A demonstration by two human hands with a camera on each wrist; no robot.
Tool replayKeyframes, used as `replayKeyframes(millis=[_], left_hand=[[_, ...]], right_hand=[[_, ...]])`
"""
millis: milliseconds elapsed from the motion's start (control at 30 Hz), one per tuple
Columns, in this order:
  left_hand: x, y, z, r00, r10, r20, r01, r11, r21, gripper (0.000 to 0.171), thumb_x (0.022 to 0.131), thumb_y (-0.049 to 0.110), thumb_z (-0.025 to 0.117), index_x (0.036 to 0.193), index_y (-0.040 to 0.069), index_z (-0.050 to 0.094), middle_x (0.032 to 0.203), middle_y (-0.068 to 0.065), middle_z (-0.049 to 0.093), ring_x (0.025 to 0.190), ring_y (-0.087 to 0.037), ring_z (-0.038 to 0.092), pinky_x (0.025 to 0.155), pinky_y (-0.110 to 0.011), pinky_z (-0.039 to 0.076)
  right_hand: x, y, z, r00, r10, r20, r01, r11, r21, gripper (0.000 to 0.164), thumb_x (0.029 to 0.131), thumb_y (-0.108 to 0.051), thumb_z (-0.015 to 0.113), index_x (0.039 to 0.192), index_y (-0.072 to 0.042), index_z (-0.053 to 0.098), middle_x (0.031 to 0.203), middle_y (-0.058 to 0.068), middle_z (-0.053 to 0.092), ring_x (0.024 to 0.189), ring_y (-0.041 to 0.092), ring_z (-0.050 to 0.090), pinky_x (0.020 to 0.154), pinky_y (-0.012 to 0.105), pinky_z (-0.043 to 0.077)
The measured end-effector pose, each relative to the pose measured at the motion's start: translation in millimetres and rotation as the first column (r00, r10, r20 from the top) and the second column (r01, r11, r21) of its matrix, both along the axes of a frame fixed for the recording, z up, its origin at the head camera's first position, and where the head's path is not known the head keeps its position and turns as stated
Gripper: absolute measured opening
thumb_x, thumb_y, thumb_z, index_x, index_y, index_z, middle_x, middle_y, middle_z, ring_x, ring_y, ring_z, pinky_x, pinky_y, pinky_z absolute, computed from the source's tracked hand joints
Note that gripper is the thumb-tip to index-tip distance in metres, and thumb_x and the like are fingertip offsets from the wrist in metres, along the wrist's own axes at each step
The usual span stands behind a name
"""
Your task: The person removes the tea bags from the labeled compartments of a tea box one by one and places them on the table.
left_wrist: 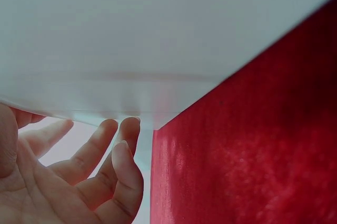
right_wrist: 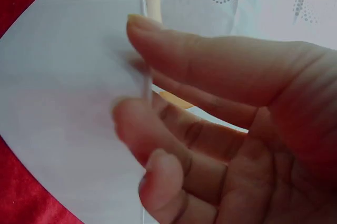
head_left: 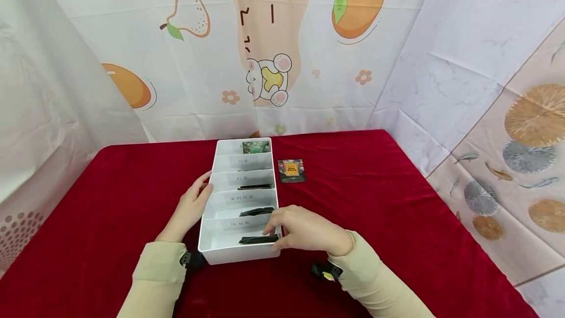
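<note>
Box (head_left: pixel 240 255), 5 compartments (head_left: pixel 220 236), 2 hands (head_left: pixel 190 210) (head_left: pixel 304 230) touching, 1 packet (head_left: pixel 292 171) beside

A worktop (head_left: pixel 375 195) draped in red velvety cloth lies under a white curtain (head_left: pixel 212 63) at twelve o'clock. In the head view, a printed orange fruit (head_left: pixel 359 6) sits at one o'clock, a pear outline (head_left: pixel 190 13) at eleven, and a sheet with brown and grey discs (head_left: pixel 540 114) at three.
</note>
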State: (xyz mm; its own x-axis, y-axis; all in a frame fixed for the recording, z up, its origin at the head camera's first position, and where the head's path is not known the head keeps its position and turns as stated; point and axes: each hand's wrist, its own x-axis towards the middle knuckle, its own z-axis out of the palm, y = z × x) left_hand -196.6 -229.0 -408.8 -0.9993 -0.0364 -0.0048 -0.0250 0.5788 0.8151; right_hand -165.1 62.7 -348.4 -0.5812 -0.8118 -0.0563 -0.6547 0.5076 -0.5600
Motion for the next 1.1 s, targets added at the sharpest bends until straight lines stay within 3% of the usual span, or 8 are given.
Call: replayKeyframes(millis=[133, 333, 767, 1100], left_hand=[[-0.7, 0.1, -0.4, 1.0, 0.002, 0.0, -0.002, 1.0, 0.002, 0.054, 0.107, 0.029, 0.038, 0.156, 0.009, 0.028, 0.139, -0.026, 0.05, 0.113, -0.04, 0.061, 0.095, -0.051, 0.051], [-0.7, 0.6, -0.2, 1.0, 0.001, 0.001, -0.001, 1.0, -0.001, 0.054, 0.107, 0.029, 0.038, 0.156, 0.009, 0.028, 0.139, -0.026, 0.05, 0.113, -0.04, 0.061, 0.095, -0.051, 0.052], [-0.3, -0.3, 0.0, 1.0, 0.007, 0.021, -0.006, 1.0, -0.004, 0.055, 0.107, 0.032, 0.038, 0.157, 0.011, 0.027, 0.142, -0.026, 0.049, 0.117, -0.04, 0.059, 0.096, -0.052, 0.05], [0.7, -0.2, 0.5, 1.0, 0.004, 0.024, -0.003, 1.0, -0.002, 0.055, 0.107, 0.032, 0.038, 0.157, 0.011, 0.026, 0.143, -0.026, 0.048, 0.116, -0.04, 0.059, 0.096, -0.051, 0.051]], right_hand=[[-1.2, -0.6, -2.5, 1.0, -0.004, -0.019, 0.005, 0.999, 0.05, 0.025, 0.081, -0.014, 0.082, 0.105, -0.01, 0.076, 0.105, -0.003, 0.072, 0.085, 0.008, 0.061, 0.08, 0.017, 0.048], [-2.8, 0.6, -6.7, 0.997, 0.023, -0.069, -0.017, 0.996, 0.089, 0.026, 0.079, -0.015, 0.083, 0.104, -0.01, 0.078, 0.101, -0.003, 0.074, 0.091, 0.006, 0.063, 0.084, 0.019, 0.05], [-1.5, 2.7, -3.9, 0.991, 0.069, -0.115, -0.054, 0.99, 0.13, 0.009, 0.082, -0.014, 0.08, 0.091, -0.015, 0.079, 0.09, -0.009, 0.075, 0.085, 0.008, 0.062, 0.083, 0.019, 0.047], [-3.0, 4.1, -4.2, 0.992, 0.065, -0.11, -0.051, 0.991, 0.122, 0.004, 0.084, -0.016, 0.078, 0.088, -0.017, 0.079, 0.085, -0.013, 0.073, 0.078, 0.003, 0.058, 0.074, 0.016, 0.045]])
